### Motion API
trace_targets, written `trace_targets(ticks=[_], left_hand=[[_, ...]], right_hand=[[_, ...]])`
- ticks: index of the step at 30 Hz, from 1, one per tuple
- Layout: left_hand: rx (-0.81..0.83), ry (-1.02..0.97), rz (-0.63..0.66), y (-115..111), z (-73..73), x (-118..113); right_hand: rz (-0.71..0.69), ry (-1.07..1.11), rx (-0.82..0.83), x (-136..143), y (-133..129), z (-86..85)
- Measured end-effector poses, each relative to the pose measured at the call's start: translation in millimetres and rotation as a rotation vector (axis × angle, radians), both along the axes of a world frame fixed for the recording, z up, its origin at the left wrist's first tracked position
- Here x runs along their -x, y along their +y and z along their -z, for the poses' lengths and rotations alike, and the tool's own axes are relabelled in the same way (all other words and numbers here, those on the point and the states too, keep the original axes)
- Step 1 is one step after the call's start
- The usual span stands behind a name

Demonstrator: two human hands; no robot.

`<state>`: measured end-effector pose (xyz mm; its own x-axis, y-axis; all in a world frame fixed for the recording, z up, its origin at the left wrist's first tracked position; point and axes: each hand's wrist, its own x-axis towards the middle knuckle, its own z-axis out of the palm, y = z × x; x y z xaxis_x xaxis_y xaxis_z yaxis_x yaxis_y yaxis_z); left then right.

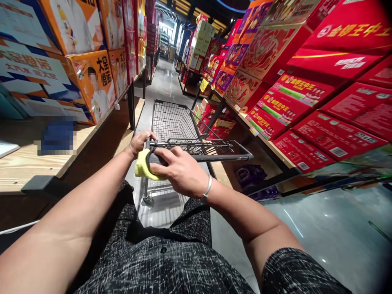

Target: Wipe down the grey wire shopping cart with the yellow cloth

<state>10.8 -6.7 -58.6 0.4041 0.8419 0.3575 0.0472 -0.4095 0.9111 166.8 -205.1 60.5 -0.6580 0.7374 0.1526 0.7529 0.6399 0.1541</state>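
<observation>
A black wire shopping cart (174, 122) stands right in front of me, its handle bar (223, 157) running left to right. At the bar's left end, my left hand (141, 143) is closed around the cart frame. My right hand (188, 171) grips a yellow and grey cloth (142, 165) with a dark edge. The cloth lies against the left part of the handle, bunched under my fingers. Part of the bar beneath it is hidden. I see no goods in the wire basket.
Orange cartons (92, 85) are stacked on a wooden shelf (18, 175) at the left, beside a blurred dark-blue item (58, 136). Red boxes (324, 134) fill the right-hand shelf. A shiny tiled aisle (167, 77) runs ahead between the displays. A cart wheel (148, 200) is near my legs.
</observation>
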Motion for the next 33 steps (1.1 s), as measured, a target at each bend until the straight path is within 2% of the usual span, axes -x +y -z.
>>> trace_targets(ticks=[2,4,10,13,16,18,19,21,22,24,25,28,31,33], left_hand=[[0.053,-0.058,0.010,1.4,-0.7,-0.3],[0.084,-0.068,0.027,1.9,-1.7,0.1],[0.061,0.036,-0.059,4.1,-11.3,4.0],[0.061,0.085,-0.112,5.0,-21.8,4.3],[0.002,0.182,-0.190,-7.0,-42.9,2.0],[-0.040,0.258,-0.211,-27.1,-63.1,-1.7],[-0.072,0.306,-0.180,-40.4,-73.7,-4.3],[-0.169,0.424,-0.058,-70.6,-91.6,-10.7],[-0.225,0.487,0.001,-85.9,-97.5,-14.4],[-0.359,0.625,0.073,-113.0,-101.0,-22.3],[-0.430,0.710,0.064,-123.9,-98.9,-26.2],[-0.604,0.861,0.007,-143.8,-84.3,-36.8],[-0.689,0.906,-0.096,-147.2,-71.6,-42.0],[-0.701,0.927,-0.173,-143.9,-68.6,-40.9]], right_hand=[[0.082,0.044,-0.052,-25.5,-12.0,10.6],[0.166,0.097,-0.110,-62.3,-22.4,21.4],[0.389,0.216,-0.228,-203.7,-48.8,49.7],[0.552,0.255,-0.234,-266.3,-62.5,53.1],[0.750,0.255,-0.256,-299.6,-68.7,51.7],[0.935,0.228,-0.291,-295.6,-64.9,51.1],[1.029,0.205,-0.300,-284.9,-60.9,51.1],[1.170,0.146,-0.308,-248.3,-50.5,51.3],[1.198,0.112,-0.317,-224.5,-45.1,51.1],[1.122,0.048,-0.341,-172.1,-35.7,48.7],[1.057,0.037,-0.342,-146.1,-32.0,46.3],[0.834,0.056,-0.284,-80.3,-23.1,35.4],[0.580,0.086,-0.214,-46.7,-15.3,23.7],[0.443,0.083,-0.166,-46.6,-11.1,17.3]])
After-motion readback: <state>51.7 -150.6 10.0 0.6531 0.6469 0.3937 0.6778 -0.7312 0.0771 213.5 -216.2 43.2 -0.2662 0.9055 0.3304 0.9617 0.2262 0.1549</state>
